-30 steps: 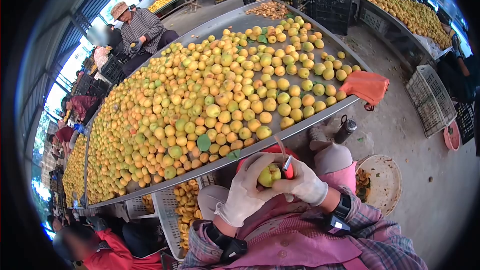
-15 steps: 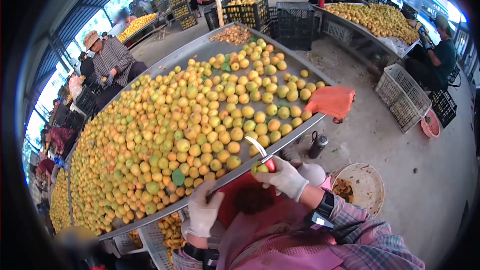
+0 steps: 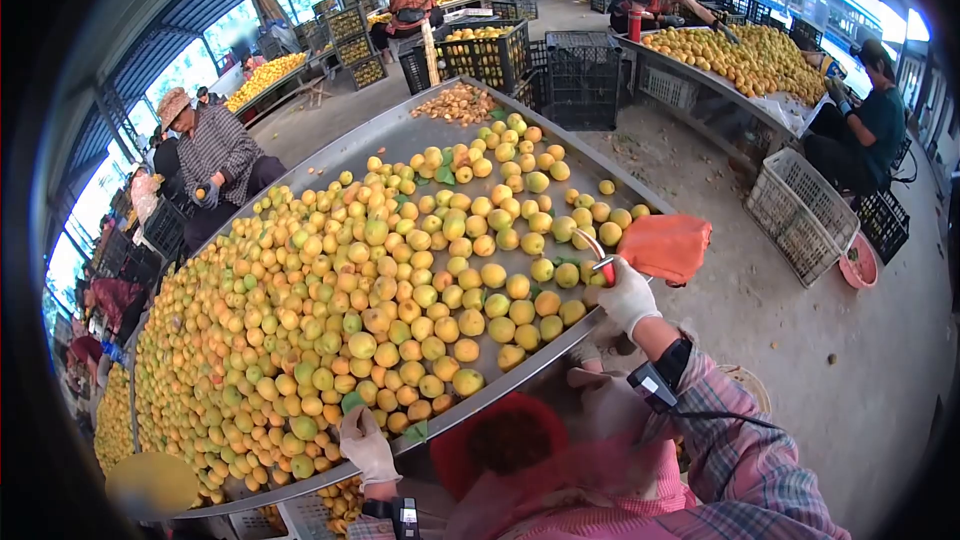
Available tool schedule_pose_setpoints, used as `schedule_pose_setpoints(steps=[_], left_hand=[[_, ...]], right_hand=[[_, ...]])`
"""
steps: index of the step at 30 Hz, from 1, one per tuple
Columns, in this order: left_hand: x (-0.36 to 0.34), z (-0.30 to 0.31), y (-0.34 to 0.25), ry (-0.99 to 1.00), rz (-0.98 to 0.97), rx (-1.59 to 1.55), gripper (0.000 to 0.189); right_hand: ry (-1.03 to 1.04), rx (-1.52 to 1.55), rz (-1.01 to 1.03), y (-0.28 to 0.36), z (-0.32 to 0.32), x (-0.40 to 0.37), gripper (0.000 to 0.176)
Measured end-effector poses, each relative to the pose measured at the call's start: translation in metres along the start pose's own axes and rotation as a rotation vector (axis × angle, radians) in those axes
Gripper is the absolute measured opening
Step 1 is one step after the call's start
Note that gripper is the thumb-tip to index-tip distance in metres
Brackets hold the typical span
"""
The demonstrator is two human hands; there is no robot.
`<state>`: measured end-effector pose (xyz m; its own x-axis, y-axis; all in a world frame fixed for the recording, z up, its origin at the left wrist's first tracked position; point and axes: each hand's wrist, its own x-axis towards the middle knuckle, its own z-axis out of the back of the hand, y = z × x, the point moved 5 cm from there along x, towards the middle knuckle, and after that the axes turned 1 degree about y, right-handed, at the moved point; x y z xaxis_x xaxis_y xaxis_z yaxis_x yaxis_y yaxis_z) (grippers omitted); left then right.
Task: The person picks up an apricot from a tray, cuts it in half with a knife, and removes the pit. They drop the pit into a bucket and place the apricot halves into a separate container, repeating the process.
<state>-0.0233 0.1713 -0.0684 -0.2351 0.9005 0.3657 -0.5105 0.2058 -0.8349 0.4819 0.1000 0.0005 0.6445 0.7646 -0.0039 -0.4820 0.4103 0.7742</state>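
Note:
My gloved right hand (image 3: pixel 630 300) is above the near right corner of a metal sorting table (image 3: pixel 560 352), closed around the red handle of a knife (image 3: pixel 606 270). The curved blade points up and away over the apricots (image 3: pixel 380 285). A greenish apricot (image 3: pixel 591 292) shows right beside the fingers of that hand. My gloved left hand (image 3: pixel 367 448) reaches over the table's front rim, its fingers apart and bent down at the nearest apricots. A green leaf (image 3: pixel 352 402) lies just beyond its fingertips. Below the rim, at my lap, is a red container (image 3: pixel 550 418) with dark contents.
An orange cloth (image 3: pixel 668 248) hangs over the table's right corner. Light crates (image 3: pixel 805 215) stand on the floor at right, beside a pink basin (image 3: pixel 858 262). Black crates (image 3: pixel 582 80) are stacked behind the table. A person (image 3: pixel 215 155) sits at its left side; others work at farther tables.
My right hand with the knife has moved right and forward, from over the red container to the table corner. My left hand has moved left and over the rim to the apricots.

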Motion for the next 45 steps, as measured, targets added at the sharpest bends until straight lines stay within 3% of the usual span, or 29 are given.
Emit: schedule_pose_setpoints(steps=[2, 4, 8, 17, 24, 28, 30, 31, 32, 34, 36, 38, 40, 45], left_hand=[[0.001, -0.003, -0.002, -0.025, -0.021, 0.067, 0.01], [-0.003, -0.002, -0.016, -0.048, -0.166, 0.258, 0.01], [-0.005, -0.003, -0.042, -0.008, -0.154, 0.362, 0.01], [-0.005, -0.004, -0.032, -0.011, -0.069, 0.4, 0.012], [-0.002, -0.005, -0.038, -0.018, -0.156, 0.461, 0.01], [0.002, -0.002, -0.042, -0.005, -0.168, 0.464, 0.01], [0.009, -0.002, -0.04, 0.253, -0.166, 0.433, 0.01], [0.013, 0.001, -0.049, 0.327, -0.07, 0.409, 0.013], [0.014, 0.006, -0.047, 0.327, -0.064, 0.41, 0.013], [0.014, 0.009, -0.051, 0.312, -0.356, 0.5, 0.019], [0.014, 0.016, -0.047, 0.249, -0.386, 0.537, 0.025], [0.015, 0.021, -0.04, 0.218, -0.234, 0.588, 0.025], [0.024, 0.021, -0.075, 0.173, -0.327, 0.57, 0.021], [0.028, 0.014, -0.068, 0.209, -0.25, 0.587, 0.02]], right_hand=[[-0.057, -0.038, 0.0, 0.001, 0.004, 0.015, 0.047], [-0.064, -0.049, -0.014, 0.003, 0.007, 0.029, 0.046], [-0.072, -0.085, -0.005, -0.006, 0.002, 0.058, 0.046], [-0.098, -0.173, -0.025, -0.021, -0.013, 0.081, 0.049], [-0.187, -0.174, 0.008, -0.021, -0.011, 0.078, 0.041], [-0.128, -0.118, 0.036, 0.001, -0.006, 0.078, 0.036], [-0.161, -0.051, 0.108, 0.018, -0.006, 0.082, 0.033], [-0.121, -0.042, 0.118, 0.033, -0.004, 0.086, 0.032], [-0.08, -0.033, 0.127, 0.045, -0.007, 0.092, 0.031], [-0.103, -0.045, 0.169, 0.058, -0.018, 0.112, 0.032], [-0.053, 0.033, 0.139, 0.074, -0.034, 0.132, 0.032], [-0.016, 0.013, 0.165, 0.095, -0.047, 0.151, 0.032], [0.025, -0.086, 0.211, 0.116, -0.067, 0.174, 0.031], [-0.031, -0.141, 0.278, 0.141, -0.13, 0.254, 0.03]])
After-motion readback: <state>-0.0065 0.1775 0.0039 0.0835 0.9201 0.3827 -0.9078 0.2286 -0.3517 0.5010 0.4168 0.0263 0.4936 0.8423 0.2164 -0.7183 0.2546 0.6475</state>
